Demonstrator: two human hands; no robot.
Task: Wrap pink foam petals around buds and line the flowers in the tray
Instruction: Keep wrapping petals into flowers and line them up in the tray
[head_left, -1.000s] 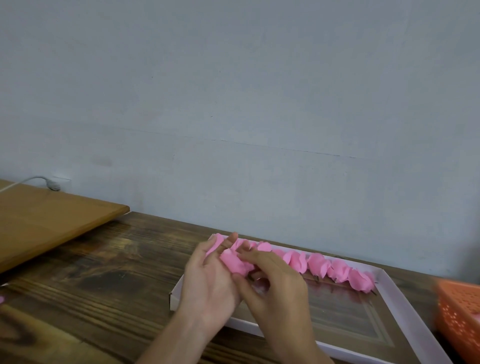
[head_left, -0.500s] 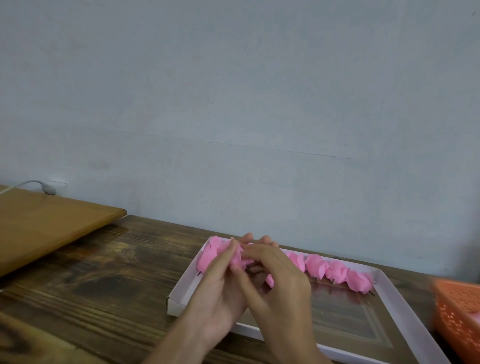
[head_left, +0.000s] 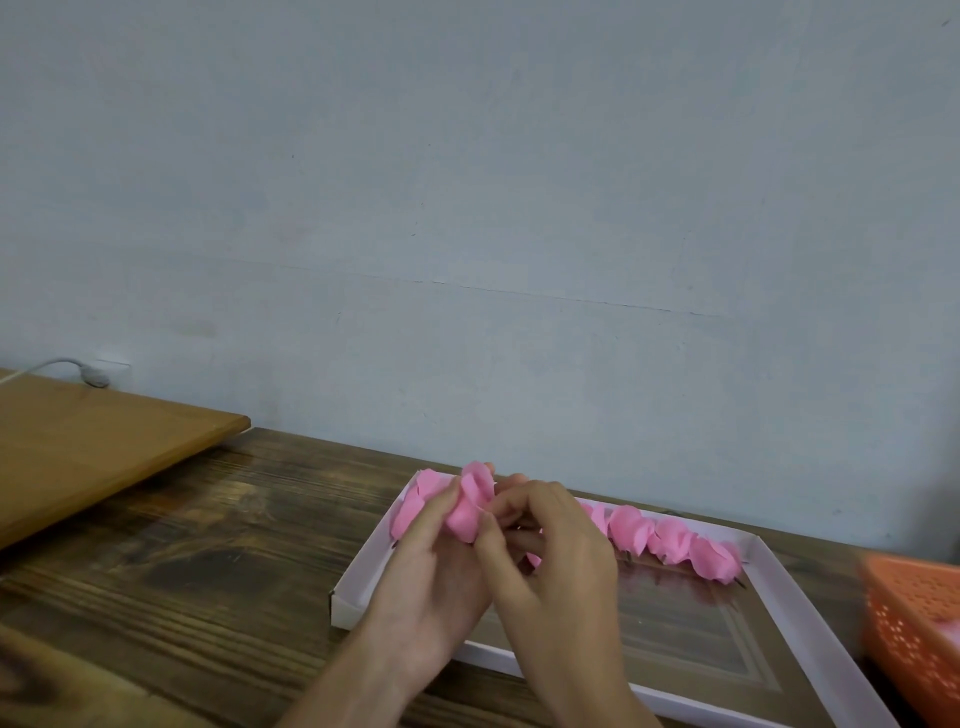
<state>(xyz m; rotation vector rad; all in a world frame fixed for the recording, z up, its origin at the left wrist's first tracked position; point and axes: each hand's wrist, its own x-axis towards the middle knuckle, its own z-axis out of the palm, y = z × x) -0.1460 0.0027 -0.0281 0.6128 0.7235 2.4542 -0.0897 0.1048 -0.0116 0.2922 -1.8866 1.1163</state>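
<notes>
Both hands meet over the left part of a shallow white tray on the dark wooden table. My left hand and my right hand together pinch a pink foam flower, its petals curled between the fingertips. The bud inside is hidden by petals and fingers. Along the tray's far edge lies a row of finished pink flowers. A few more pink flowers lie at the tray's far left corner, just behind my left fingers.
An orange perforated basket stands at the right edge, holding something pink. A lighter wooden board lies at the left, with a white cable and plug behind it. A grey wall runs close behind the table.
Both hands have lifted slightly with the flower, and the petal now stands more upright between the fingertips. The view has shifted a little.
</notes>
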